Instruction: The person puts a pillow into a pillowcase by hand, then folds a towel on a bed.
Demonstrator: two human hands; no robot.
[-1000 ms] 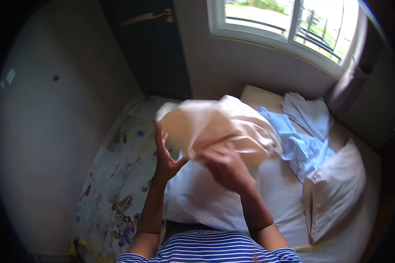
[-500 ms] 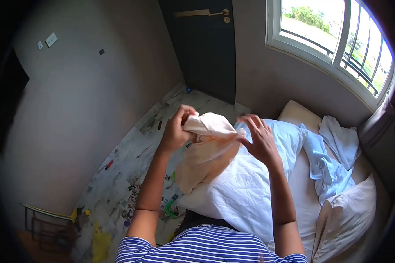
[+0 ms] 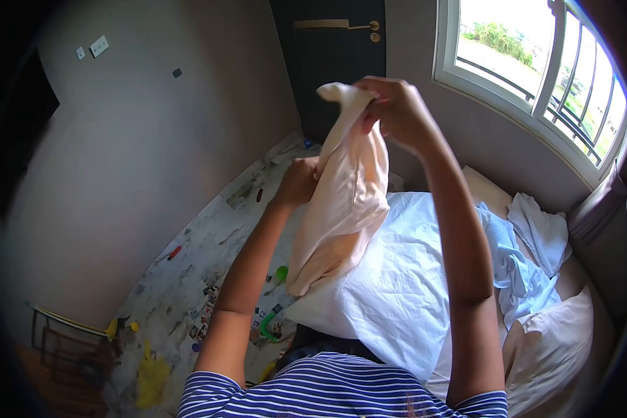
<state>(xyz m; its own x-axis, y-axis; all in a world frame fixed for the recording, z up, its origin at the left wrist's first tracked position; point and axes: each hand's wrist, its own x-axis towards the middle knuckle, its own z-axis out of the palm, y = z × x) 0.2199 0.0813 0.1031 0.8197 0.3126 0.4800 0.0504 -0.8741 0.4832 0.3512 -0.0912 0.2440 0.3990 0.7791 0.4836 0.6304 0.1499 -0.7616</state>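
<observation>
A cream-peach pillowcase (image 3: 352,177) hangs stretched in front of me, its lower end over the bed. My right hand (image 3: 396,108) is raised high and grips its upper edge, with a small flap folding over to the left. Lower down, my left hand (image 3: 299,181) is a closed fist at the cloth's left edge, holding it there. Below and to the right of the pillowcase lies a white and pale blue sheet (image 3: 397,279), spread across the bed.
On the bed's right are crumpled light-blue cloth (image 3: 512,254), a white cloth (image 3: 540,230) and a pillow (image 3: 554,345). Scattered small items and a green curved toy (image 3: 266,326) lie on the marble floor (image 3: 219,251). A dark door (image 3: 331,66) and window (image 3: 515,49) stand beyond.
My right hand has risen and moved slightly left, lifting the pillowcase upward. My left hand has moved slightly right. The cloth now hangs long and upright instead of bunched between both hands.
</observation>
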